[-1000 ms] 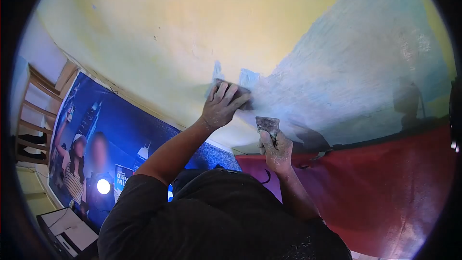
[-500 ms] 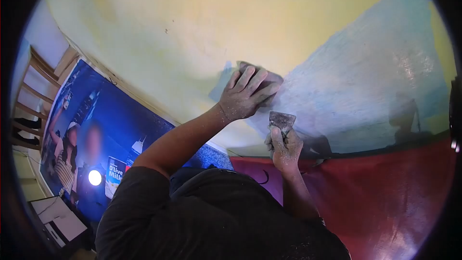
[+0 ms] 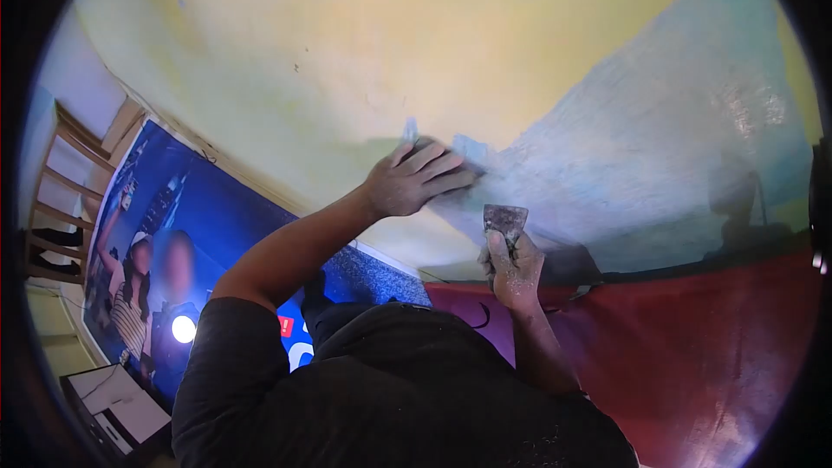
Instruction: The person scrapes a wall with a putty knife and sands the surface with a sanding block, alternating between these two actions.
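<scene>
My left hand [image 3: 412,180] presses against the painted wall [image 3: 286,130], its fingers slightly apart and smeared by motion. Beneath the fingers, mostly covered, is a dark sheet of sandpaper [image 3: 472,172]. Bits of pale blue patch show around the fingertips. My right hand [image 3: 517,270] is closed around a putty knife [image 3: 504,218], its broad blade pointing up and coated with dust. White dust speckles the right hand and wrist. The knife is lower than the left hand, apart from it and to its right.
A whitish-blue coated patch [image 3: 641,147] spreads across the wall to the right. Red sheeting [image 3: 693,338] lies along the wall's base. At left are a blue printed poster [image 3: 217,199], a wooden ladder-like frame [image 3: 65,173] and a white box-shaped object [image 3: 121,407].
My left hand has slid left and slightly down along the wall with the sandpaper, uncovering more pale blue patch. My right hand with the putty knife has hardly moved.
</scene>
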A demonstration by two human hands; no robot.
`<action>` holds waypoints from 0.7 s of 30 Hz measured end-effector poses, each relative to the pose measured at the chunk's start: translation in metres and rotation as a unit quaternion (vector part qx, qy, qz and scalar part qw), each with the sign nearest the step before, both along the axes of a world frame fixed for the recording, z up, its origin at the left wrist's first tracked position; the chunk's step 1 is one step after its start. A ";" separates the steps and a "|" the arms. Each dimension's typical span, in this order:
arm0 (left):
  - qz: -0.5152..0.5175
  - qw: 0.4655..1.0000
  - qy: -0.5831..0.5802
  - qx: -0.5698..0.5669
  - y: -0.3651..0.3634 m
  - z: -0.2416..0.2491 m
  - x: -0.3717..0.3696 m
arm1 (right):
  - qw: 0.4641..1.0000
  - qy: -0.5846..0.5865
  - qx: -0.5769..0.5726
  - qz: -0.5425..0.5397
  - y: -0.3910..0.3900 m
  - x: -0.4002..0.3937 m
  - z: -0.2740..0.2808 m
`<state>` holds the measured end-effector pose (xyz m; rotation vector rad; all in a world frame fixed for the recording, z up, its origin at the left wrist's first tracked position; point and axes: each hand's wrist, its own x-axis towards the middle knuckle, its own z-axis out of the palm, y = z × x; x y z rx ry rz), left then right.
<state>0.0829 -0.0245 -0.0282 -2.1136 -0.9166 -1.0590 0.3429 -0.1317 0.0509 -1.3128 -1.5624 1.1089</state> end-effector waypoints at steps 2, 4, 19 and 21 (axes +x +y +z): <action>0.030 0.997 -0.067 0.023 0.001 0.018 0.027 | 1.000 0.011 -0.009 -0.004 0.001 0.000 0.000; 0.063 0.989 -0.131 0.030 0.003 0.026 0.050 | 1.000 0.015 0.002 0.007 0.004 0.001 -0.002; 0.114 0.982 -0.148 -0.041 -0.006 -0.068 -0.001 | 1.000 0.001 -0.005 -0.011 0.004 0.009 -0.007; 0.136 0.972 -0.190 -0.006 0.006 -0.041 -0.006 | 1.000 -0.011 -0.016 -0.016 0.001 0.009 -0.007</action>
